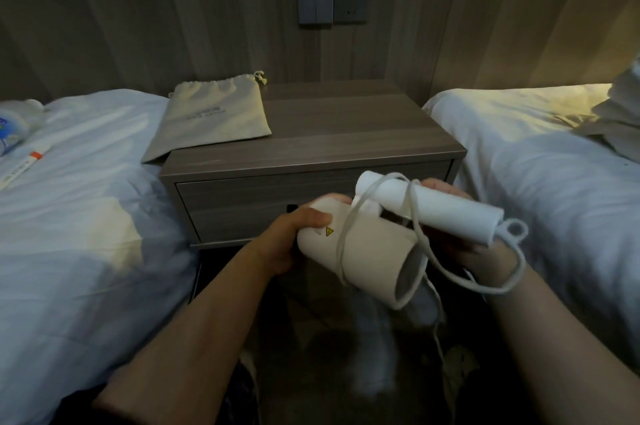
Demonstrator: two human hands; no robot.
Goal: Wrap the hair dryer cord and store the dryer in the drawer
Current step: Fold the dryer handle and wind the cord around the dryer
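Note:
A white hair dryer (pixel 367 251) with its handle (pixel 433 208) folded against the barrel is held in front of the nightstand. My left hand (pixel 294 234) grips the rear of the barrel. My right hand (pixel 485 251) holds the handle from beneath, mostly hidden by it. The white cord (pixel 346 234) loops once around the barrel, crosses the handle, circles my right wrist and hangs down toward the floor. The nightstand's drawer (pixel 242 203) is closed behind the dryer.
A beige drawstring bag (pixel 214 116) lies on the left part of the nightstand top (pixel 346 127). White beds stand on the left (pixel 86 217) and right (pixel 536 154). A wall socket and switch (pixel 332 0) sit above.

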